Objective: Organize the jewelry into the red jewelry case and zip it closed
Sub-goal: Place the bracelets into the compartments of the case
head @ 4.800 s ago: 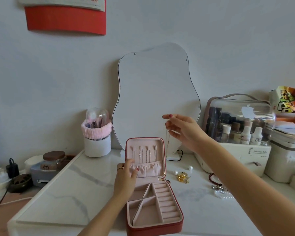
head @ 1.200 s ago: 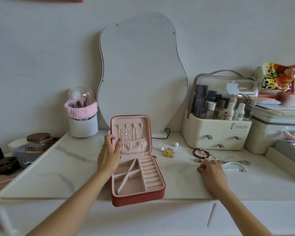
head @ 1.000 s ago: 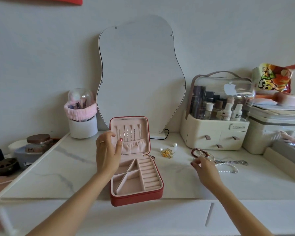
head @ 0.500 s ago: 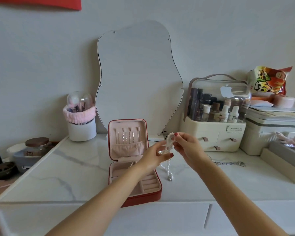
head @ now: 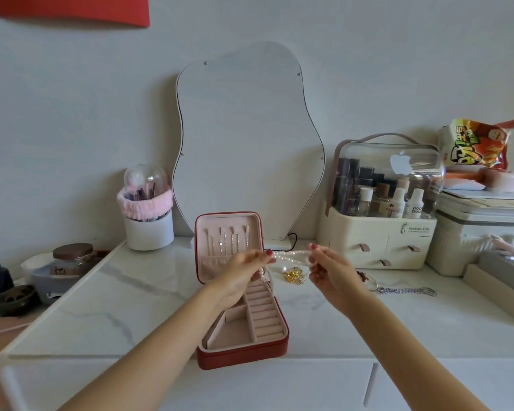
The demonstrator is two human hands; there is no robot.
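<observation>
The red jewelry case lies open on the marble top, its lid upright with several thin necklaces hung inside. A white pearl strand is stretched level above the case's right side. My left hand pinches its left end and my right hand pinches its right end. More of the strand hangs down by my left hand. Gold earrings and a pearl earring lie right of the case. A silver chain lies further right, with dark beads partly hidden behind my right hand.
A wavy mirror leans on the wall behind the case. A brush holder with a pink band stands at the left, a cosmetics organizer at the right. A snack bag tops storage boxes at the far right.
My right hand picked the pearl strand off the table and brought it over the case. My left hand let go of the lid and took one end; both hands have now pulled it out level.
</observation>
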